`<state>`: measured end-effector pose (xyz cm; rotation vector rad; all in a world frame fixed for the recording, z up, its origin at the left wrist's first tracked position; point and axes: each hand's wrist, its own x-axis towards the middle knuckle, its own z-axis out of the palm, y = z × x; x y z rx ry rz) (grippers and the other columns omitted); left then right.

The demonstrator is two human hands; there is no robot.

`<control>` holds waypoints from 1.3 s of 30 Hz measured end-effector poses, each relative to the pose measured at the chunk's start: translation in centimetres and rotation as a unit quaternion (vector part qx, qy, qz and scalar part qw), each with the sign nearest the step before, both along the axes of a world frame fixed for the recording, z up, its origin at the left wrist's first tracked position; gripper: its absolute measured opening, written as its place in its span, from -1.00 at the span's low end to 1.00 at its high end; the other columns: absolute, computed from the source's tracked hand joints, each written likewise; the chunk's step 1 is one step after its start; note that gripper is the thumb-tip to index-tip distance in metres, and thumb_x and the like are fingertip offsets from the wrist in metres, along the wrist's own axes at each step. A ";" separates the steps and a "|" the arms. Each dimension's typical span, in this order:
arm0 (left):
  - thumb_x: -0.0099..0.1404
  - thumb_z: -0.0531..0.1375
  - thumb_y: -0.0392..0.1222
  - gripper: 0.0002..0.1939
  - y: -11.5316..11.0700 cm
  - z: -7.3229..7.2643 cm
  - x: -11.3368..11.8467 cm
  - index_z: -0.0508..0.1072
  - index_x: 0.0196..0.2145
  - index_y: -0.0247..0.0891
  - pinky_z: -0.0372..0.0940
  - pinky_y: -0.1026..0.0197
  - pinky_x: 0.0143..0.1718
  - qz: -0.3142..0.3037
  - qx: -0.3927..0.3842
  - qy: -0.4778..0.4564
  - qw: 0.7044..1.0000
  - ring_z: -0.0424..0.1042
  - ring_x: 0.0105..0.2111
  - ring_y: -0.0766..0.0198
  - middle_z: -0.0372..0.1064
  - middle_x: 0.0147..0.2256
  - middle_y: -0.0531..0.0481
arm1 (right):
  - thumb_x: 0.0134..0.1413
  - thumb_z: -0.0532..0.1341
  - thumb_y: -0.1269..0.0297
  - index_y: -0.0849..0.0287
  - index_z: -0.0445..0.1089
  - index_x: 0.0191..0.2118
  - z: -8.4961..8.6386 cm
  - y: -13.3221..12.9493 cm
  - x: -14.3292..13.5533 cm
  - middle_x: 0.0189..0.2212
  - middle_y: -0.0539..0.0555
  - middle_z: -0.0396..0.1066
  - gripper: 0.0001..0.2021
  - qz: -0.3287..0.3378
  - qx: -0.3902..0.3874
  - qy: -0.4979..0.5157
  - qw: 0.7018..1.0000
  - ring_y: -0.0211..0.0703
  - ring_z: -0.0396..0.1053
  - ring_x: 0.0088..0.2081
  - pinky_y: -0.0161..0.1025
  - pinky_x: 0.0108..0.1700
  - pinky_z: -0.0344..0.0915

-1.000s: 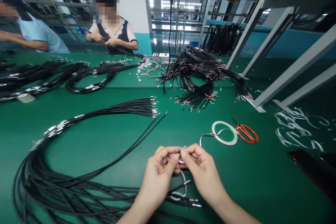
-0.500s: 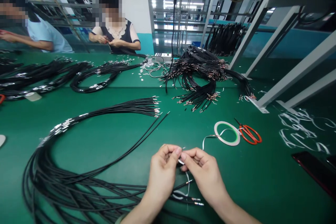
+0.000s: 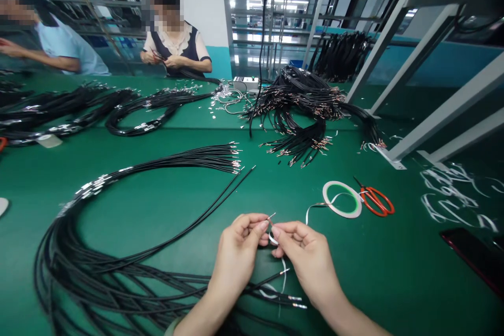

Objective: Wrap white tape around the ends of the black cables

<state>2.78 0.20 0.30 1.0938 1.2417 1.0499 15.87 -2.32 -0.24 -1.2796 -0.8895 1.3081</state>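
In the middle foreground, my left hand [image 3: 238, 252] pinches a black cable close to its bare end [image 3: 271, 216], which sticks out past the fingertips. Right beside it, my right hand [image 3: 305, 252] pinches a narrow white tape strip [image 3: 272, 239] that curls between the two hands. Both sets of fingertips nearly meet. More of the white strip dangles below them, near several loose cable ends [image 3: 296, 302]. To the left, a bundle of black cables [image 3: 71, 252] curves in a wide loop, with silvery wrapped sections and stripped tips pointing right.
A tape roll [image 3: 342, 214] and orange-handled scissors [image 3: 378, 202] lie to the right, beyond them tape scraps [image 3: 444, 194] and a dark phone [image 3: 468, 257]. Cable heaps [image 3: 299, 94] sit at the back, beside grey metal braces [image 3: 444, 110]. Two people work across the green table [image 3: 177, 210].
My left hand has shifted slightly left and away from the right, so more of the cable's bare end shows. The white strip between the fingers is more visible.
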 end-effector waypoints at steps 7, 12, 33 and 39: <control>0.21 0.19 -0.10 -0.80 -0.3 -0.1 0.1 0.48 -0.31 -0.29 0.34 0.28 -0.42 -0.015 0.010 0.043 0.999 0.44 -0.51 0.29 0.46 -0.49 0.00 | 0.02 0.29 0.20 0.22 0.45 -0.40 0.3 -0.1 -0.3 -0.55 0.00 0.44 -0.82 0.011 0.031 -0.003 0.999 -0.29 0.37 -0.54 -0.36 -0.47 0.35; 0.19 0.21 -0.09 -0.79 -0.4 0.2 0.1 0.47 -0.35 -0.32 0.32 0.31 -0.46 -0.018 -0.015 -0.006 1.000 0.40 -0.57 0.32 0.42 -0.58 0.04 | 0.04 0.27 0.18 0.21 0.44 -0.39 0.5 -0.1 0.1 -0.55 0.00 0.46 -0.82 0.016 0.038 -0.022 0.999 -0.27 0.38 -0.53 -0.35 -0.46 0.35; 0.22 0.18 -0.04 -0.69 -0.4 1.2 0.0 0.39 -0.53 -0.34 0.06 0.44 -0.66 -0.093 -0.104 -0.117 0.983 0.12 -0.74 0.50 0.24 -0.73 0.12 | 0.06 0.26 0.20 0.23 0.43 -0.38 1.0 0.2 0.5 -0.52 0.02 0.46 -0.82 0.054 0.039 0.000 0.998 -0.28 0.34 -0.52 -0.33 -0.43 0.34; 0.18 0.24 -0.07 -0.75 0.0 1.4 -0.5 0.44 -0.43 -0.35 0.07 0.47 -0.66 -0.113 -0.108 -0.108 0.982 0.11 -0.73 0.53 0.24 -0.70 0.16 | 0.03 0.28 0.18 0.23 0.44 -0.39 0.5 0.4 0.7 -0.53 -0.01 0.43 -0.81 0.041 0.018 0.005 0.999 -0.31 0.32 -0.54 -0.36 -0.46 0.31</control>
